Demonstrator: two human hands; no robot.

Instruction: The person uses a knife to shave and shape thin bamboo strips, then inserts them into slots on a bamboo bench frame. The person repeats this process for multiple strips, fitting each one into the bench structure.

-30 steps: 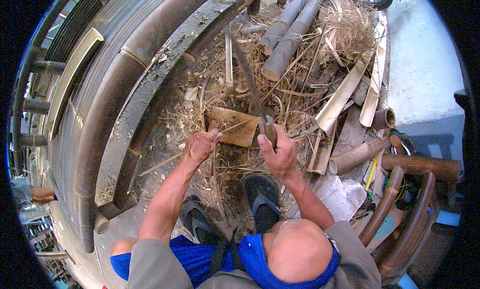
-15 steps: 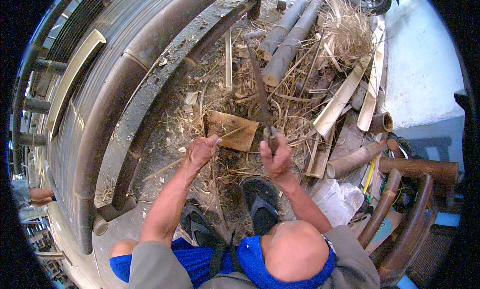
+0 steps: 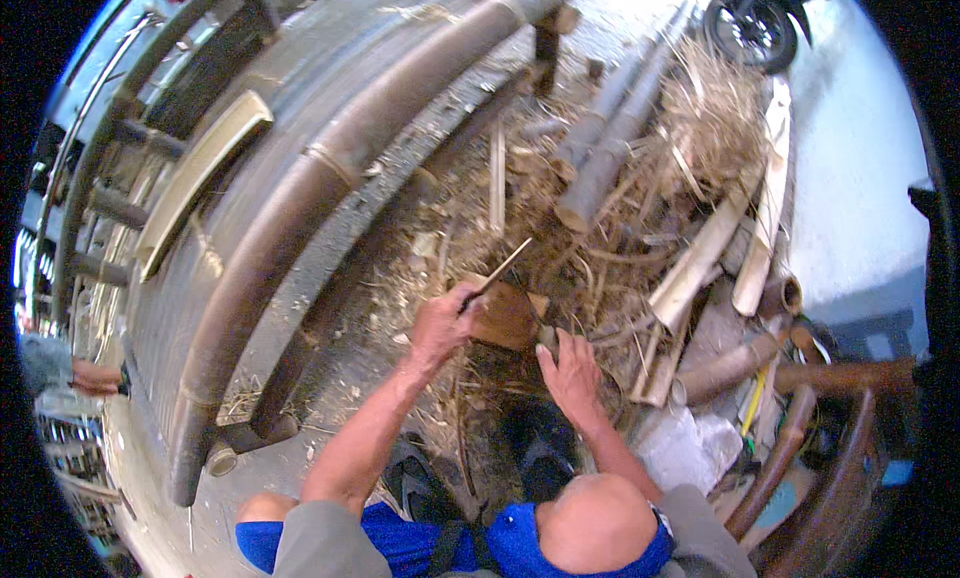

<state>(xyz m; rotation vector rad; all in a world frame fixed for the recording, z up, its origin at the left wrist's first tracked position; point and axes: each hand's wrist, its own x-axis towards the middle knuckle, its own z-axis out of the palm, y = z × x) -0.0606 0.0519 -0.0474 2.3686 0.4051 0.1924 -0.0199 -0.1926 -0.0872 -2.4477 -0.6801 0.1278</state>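
Observation:
My left hand (image 3: 445,328) is closed round a thin bamboo strip (image 3: 505,264), whose free end points up and to the right over a wooden block (image 3: 503,318). The block stands on the ground in front of my feet. Just right of it, my right hand (image 3: 573,376) is closed on the handle (image 3: 547,340) of a long-bladed knife. Motion blur and the brown litter behind keep me from making out the blade at this moment.
Bamboo shavings (image 3: 625,263) litter the ground. Two bamboo poles (image 3: 592,183) lie ahead, beside a shavings heap (image 3: 715,108). Split bamboo pieces (image 3: 700,253) lie to the right, near a white wall (image 3: 850,178). A large bamboo bench (image 3: 270,233) fills the left. A motorbike wheel (image 3: 750,33) stands far right.
The knife blade, raised and pointing away before, has come down by the block. The strip's free end now points more steeply up and away. My view has shifted, so the surroundings sit differently.

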